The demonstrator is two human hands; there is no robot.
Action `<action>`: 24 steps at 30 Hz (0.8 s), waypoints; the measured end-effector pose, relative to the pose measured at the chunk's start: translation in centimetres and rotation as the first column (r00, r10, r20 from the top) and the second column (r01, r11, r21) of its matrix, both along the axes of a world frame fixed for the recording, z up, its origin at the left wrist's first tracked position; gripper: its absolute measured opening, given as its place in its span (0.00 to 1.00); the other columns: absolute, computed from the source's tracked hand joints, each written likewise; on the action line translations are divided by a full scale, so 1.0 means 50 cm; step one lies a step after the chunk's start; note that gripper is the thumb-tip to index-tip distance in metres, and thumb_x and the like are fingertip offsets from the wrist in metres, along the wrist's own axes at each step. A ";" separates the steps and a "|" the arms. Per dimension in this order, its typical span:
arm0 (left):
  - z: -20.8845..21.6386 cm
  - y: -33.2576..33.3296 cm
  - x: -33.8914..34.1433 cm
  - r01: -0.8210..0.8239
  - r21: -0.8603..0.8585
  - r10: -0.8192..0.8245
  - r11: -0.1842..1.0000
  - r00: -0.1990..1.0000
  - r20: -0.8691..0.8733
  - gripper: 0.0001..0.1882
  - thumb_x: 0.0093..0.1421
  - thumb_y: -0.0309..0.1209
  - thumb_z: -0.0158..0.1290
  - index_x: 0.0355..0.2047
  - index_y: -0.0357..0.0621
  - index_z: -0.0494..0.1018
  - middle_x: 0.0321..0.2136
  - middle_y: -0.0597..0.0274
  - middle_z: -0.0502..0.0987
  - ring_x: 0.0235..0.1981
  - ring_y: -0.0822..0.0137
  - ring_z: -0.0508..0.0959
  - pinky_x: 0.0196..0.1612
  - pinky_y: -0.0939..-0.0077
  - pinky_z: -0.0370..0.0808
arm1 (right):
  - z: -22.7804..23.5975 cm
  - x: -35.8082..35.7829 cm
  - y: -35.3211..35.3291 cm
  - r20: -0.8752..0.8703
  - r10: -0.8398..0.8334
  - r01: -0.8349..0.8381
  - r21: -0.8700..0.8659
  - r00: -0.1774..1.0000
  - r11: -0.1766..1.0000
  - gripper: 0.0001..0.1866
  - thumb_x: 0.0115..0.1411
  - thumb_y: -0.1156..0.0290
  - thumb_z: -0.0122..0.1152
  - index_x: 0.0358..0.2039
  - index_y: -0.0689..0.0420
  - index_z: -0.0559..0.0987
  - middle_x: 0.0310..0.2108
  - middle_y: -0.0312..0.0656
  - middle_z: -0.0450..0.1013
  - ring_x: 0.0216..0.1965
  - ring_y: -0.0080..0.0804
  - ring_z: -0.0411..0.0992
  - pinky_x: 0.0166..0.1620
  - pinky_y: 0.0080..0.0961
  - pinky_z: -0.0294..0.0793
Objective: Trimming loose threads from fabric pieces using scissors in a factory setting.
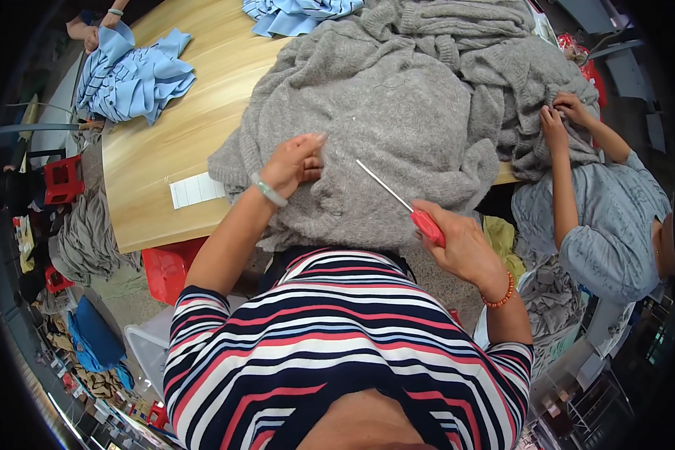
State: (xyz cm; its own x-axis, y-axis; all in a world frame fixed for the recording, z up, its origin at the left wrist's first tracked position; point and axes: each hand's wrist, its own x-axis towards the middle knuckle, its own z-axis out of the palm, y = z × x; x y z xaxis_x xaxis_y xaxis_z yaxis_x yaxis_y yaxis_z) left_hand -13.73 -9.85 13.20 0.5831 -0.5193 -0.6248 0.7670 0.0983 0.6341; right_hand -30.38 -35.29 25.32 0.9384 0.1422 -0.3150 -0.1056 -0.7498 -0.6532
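A large grey knit sweater (382,105) lies spread and rumpled over the near edge of the wooden table, in front of my body. My left hand (296,161), with a pale bangle at its wrist, is over the left part of the knit, its fingers curled in. Whether cloth or a thread is pinched between them is hidden. In my right hand (457,244) is a thin-shafted tool (426,225) with a red handle, looking like a screwdriver or hook. Its metal shaft slants up and left over the sweater; whether the tip touches the knit is unclear.
At right, a co-worker's hands (562,116) handle another grey knit (517,90). Another person's hand (91,37) is at far left by a blue striped garment (139,79). White labels (196,191) lie on the table (146,217). A red stool (169,271) stands below.
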 end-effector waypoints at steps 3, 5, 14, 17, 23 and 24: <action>-0.018 -0.030 0.012 -0.068 0.124 0.061 0.990 0.997 0.056 0.07 0.58 0.31 0.57 0.36 0.46 0.72 0.26 0.72 0.76 0.20 0.82 0.71 0.22 0.87 0.68 | -0.021 0.024 -0.003 0.072 0.002 0.003 -0.066 0.997 0.998 0.21 0.55 0.69 0.58 0.51 0.53 0.70 0.32 0.54 0.75 0.35 0.54 0.73 0.38 0.40 0.72; -0.043 -0.030 0.012 -0.069 0.193 0.054 0.979 0.995 0.081 0.06 0.57 0.29 0.58 0.33 0.45 0.73 0.25 0.72 0.77 0.18 0.82 0.71 0.21 0.88 0.67 | -0.016 0.049 0.002 -0.023 0.016 -0.019 -0.138 1.000 0.990 0.21 0.56 0.68 0.58 0.51 0.53 0.70 0.30 0.54 0.75 0.34 0.55 0.73 0.37 0.41 0.72; -0.079 -0.030 0.002 -0.141 0.028 0.130 0.990 0.962 0.239 0.03 0.58 0.25 0.56 0.32 0.39 0.76 0.25 0.68 0.78 0.22 0.79 0.75 0.26 0.87 0.70 | -0.006 0.119 0.014 -0.205 0.124 -0.164 -0.190 0.971 0.968 0.22 0.56 0.66 0.58 0.52 0.52 0.70 0.27 0.53 0.75 0.31 0.56 0.73 0.37 0.45 0.71; -0.069 -0.021 0.018 -0.057 0.051 0.045 0.997 0.974 0.222 0.06 0.59 0.26 0.55 0.35 0.37 0.76 0.27 0.67 0.78 0.26 0.77 0.76 0.31 0.85 0.72 | -0.010 0.114 0.002 -0.181 0.106 -0.128 -0.114 0.978 0.985 0.22 0.55 0.68 0.58 0.51 0.54 0.70 0.30 0.54 0.75 0.34 0.56 0.73 0.39 0.44 0.71; -0.043 -0.089 0.092 -0.022 0.068 0.009 0.997 0.983 0.184 0.11 0.58 0.31 0.57 0.37 0.37 0.75 0.30 0.65 0.78 0.30 0.75 0.76 0.34 0.84 0.72 | -0.038 0.090 -0.015 -0.004 0.003 -0.003 0.029 1.000 1.000 0.21 0.56 0.71 0.57 0.50 0.55 0.69 0.33 0.54 0.74 0.36 0.55 0.73 0.39 0.41 0.71; -0.048 -0.104 0.104 0.063 0.051 -0.071 0.997 0.981 0.179 0.11 0.57 0.31 0.58 0.37 0.36 0.75 0.30 0.64 0.78 0.30 0.75 0.77 0.34 0.84 0.72 | -0.038 0.091 -0.016 -0.007 -0.048 0.048 0.013 0.999 0.999 0.20 0.57 0.71 0.56 0.51 0.55 0.69 0.32 0.54 0.74 0.35 0.55 0.73 0.38 0.40 0.71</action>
